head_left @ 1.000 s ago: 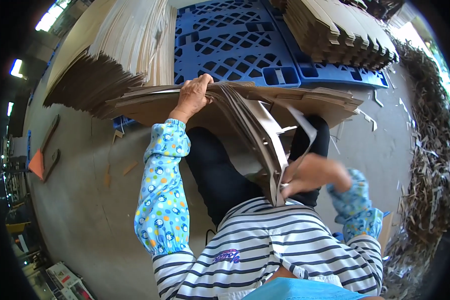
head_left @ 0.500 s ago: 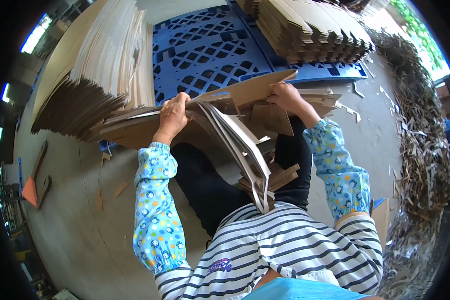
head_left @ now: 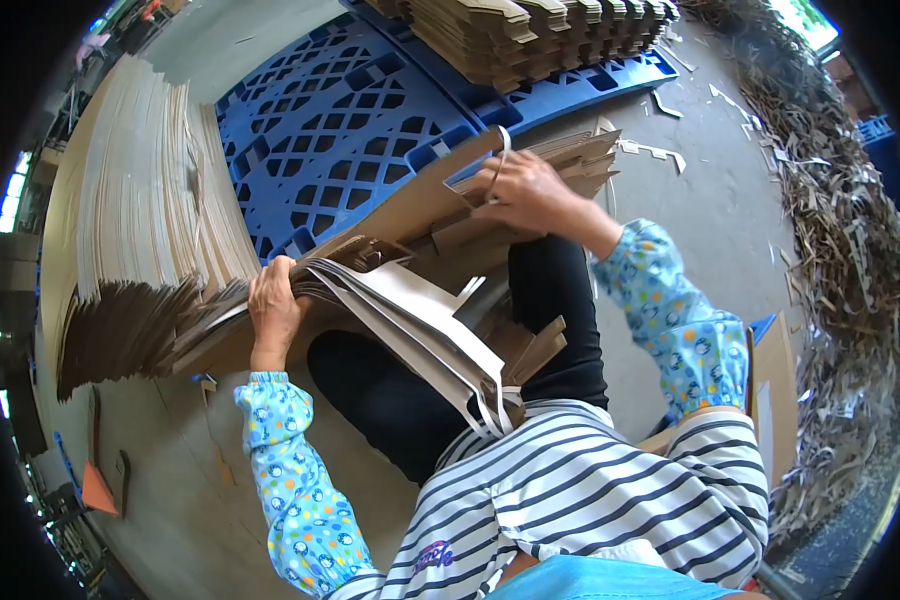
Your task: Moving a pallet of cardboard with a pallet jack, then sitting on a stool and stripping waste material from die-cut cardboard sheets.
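Note:
My left hand (head_left: 275,305) is closed round the edge of a batch of die-cut cardboard sheets (head_left: 365,255) lying across my knees. Several of the sheets' long flaps (head_left: 420,335) hang toward my waist. At the sheets' far right, my right hand (head_left: 532,190) has curled fingers closed on a narrow pale cardboard strip (head_left: 505,145), which stands up past the sheet edge. More layered cardboard ends (head_left: 590,160) lie just beyond that hand. Cut scrap pieces (head_left: 535,352) rest between my legs.
A tall stack of cardboard sheets (head_left: 130,190) leans at the left. Ahead lies a blue plastic pallet (head_left: 330,130), with another cardboard stack (head_left: 530,40) at its far side. Shredded cardboard scrap (head_left: 840,260) is heaped along the right. An orange piece (head_left: 98,490) lies on the left floor.
The view has shifted, and the held sheets now slope more steeply up to the right. My right hand has turned over at the sheet's end, where a narrow strip now stands up.

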The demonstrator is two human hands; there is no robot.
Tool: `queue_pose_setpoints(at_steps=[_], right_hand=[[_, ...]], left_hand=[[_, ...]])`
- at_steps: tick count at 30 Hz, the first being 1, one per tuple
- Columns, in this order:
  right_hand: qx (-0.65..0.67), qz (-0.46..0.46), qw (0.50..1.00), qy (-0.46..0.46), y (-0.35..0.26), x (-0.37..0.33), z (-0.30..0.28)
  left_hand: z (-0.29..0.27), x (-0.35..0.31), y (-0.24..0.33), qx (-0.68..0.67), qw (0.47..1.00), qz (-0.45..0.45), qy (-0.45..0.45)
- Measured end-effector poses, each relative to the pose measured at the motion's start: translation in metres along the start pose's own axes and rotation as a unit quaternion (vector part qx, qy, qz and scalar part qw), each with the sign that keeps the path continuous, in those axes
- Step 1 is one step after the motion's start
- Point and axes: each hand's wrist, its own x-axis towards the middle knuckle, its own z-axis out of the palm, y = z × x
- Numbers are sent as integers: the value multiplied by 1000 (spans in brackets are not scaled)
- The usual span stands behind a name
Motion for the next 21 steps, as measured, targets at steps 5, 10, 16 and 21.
queue_pose_setpoints(at_steps=[5, 10, 16, 21], right_hand=[[-39, 55, 995, -75, 65, -29, -39], [-26, 109, 991, -67, 107, -50, -54], [-74, 102, 992, -6, 139, -69, -76], [-142, 167, 975, 20, 119, -86, -82]], left_hand=[[0, 1, 1, -2, 1000, 0, 0], [-1, 2, 1, -6, 1000, -4, -2], [-5, 8, 6, 12, 1000, -21, -19], [-4, 3, 2, 19, 999, -35, -16]])
